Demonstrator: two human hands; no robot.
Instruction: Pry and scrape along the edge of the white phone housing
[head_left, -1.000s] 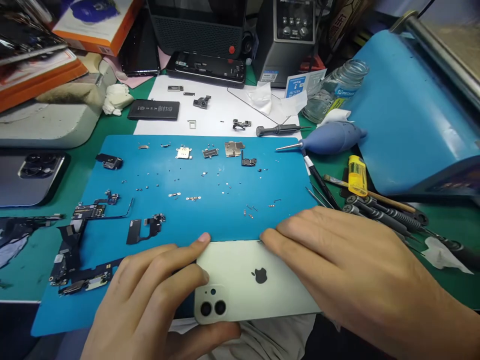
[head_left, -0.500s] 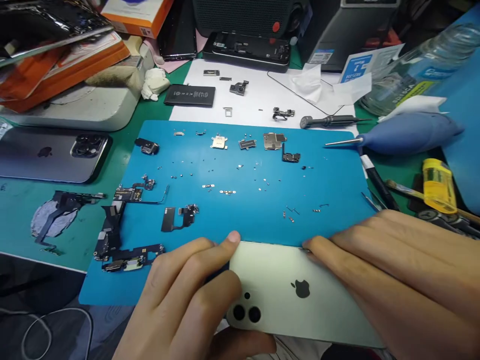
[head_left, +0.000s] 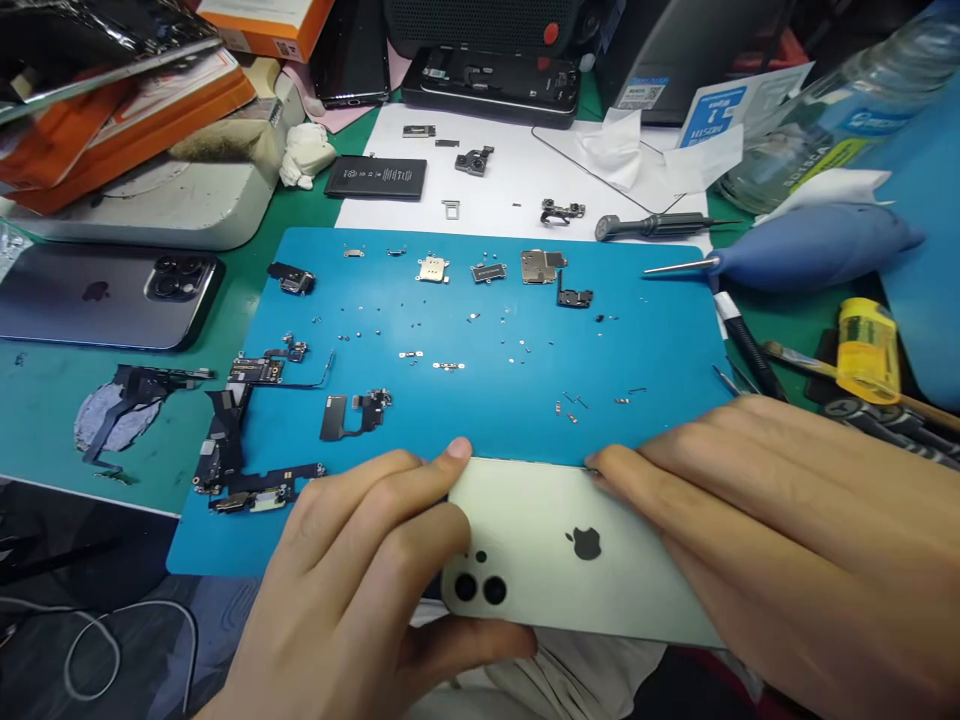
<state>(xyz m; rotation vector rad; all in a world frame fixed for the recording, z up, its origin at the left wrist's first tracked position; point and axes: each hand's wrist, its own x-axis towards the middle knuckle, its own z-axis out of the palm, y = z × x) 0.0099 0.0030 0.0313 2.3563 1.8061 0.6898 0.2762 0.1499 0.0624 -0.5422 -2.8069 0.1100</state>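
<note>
Compared with the frame half a second earlier, the hands, phone and mat have all risen slightly in the view, which we take to be mainly a small movement of the head camera; the laid-out parts keep their arrangement. The pale green phone (head_left: 525, 540), back uppermost, is held at the near side of the blue mat (head_left: 480, 420), its lower edge over the lap. We see the left hand (head_left: 360, 570) pinching the camera end: forefinger on the far edge, thumb below the near edge, beside the twin lenses (head_left: 494, 590). The right hand (head_left: 780, 520) covers the other end, its fingers pressed together at the far edge; the thumb is hidden, so we cannot tell what that grip closes on.

For good handling, we judge, the left hand should brace the body while the right works with light, even pressure along the rim. We would keep fingers off the lenses and both wrists low and steady, lest a slip scatter the small pins (head_left: 572, 419) just beyond.
</note>
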